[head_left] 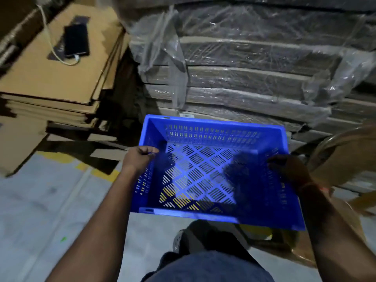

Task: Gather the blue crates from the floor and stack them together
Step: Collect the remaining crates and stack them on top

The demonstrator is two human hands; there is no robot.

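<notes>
One blue slotted plastic crate point(211, 127) hangs in front of me, held off the floor and tilted slightly. It holds nothing inside; the grey floor and yellow tape show through its slotted bottom. My left hand point(140, 158) grips the crate's left rim, fingers curled over the edge. My right hand point(289, 169) grips the right rim, in shadow. No other blue crate is in view.
Flattened cardboard sheets point(61, 78) are piled at the left, with a black phone point(76, 40) and white cable on top. Plastic-wrapped cardboard bundles point(254, 68) fill the back. A brown round object point(345, 155) sits at the right. My foot point(189, 239) stands below the crate.
</notes>
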